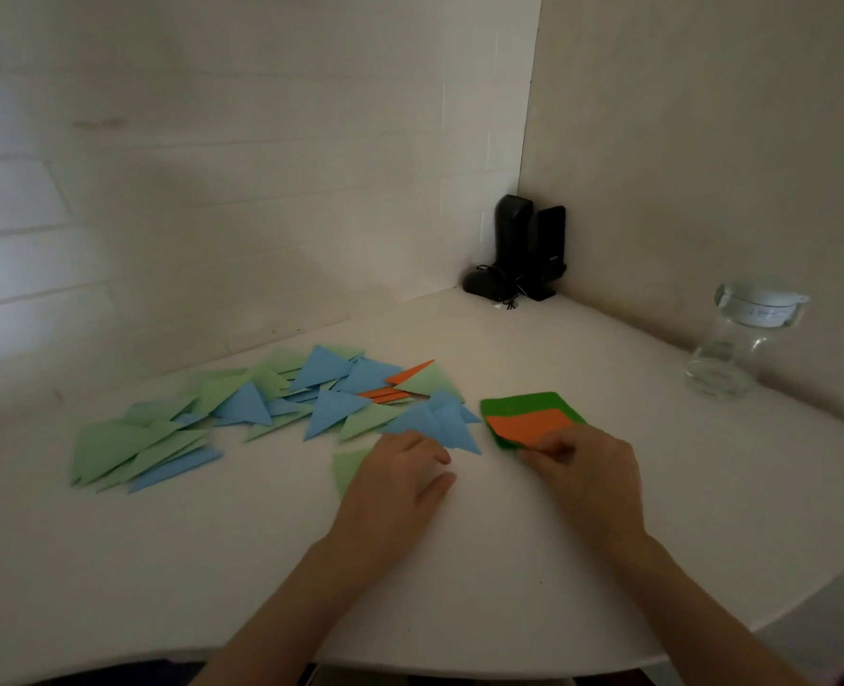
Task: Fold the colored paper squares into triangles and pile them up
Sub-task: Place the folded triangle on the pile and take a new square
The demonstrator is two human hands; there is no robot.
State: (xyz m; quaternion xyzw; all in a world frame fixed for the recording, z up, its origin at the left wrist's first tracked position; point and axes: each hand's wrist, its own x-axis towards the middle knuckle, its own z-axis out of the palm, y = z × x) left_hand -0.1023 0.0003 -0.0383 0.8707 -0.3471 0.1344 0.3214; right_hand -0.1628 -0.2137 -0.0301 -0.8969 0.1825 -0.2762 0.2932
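Hands [489, 467] touch a light-green triangle [348, 467] and orange-topped square stack [529, 422].

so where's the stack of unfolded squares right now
In the head view the stack lies right of centre on the table, just right of the spread triangles, with the right hand on its near edge.

Left hand [400, 480] bare, no ring or glove visible; right hand [586, 470] likewise bare; both forearms uncovered to the frame's lower edge, no sleeve, watch or band in view; nails not discernible in the dim light.
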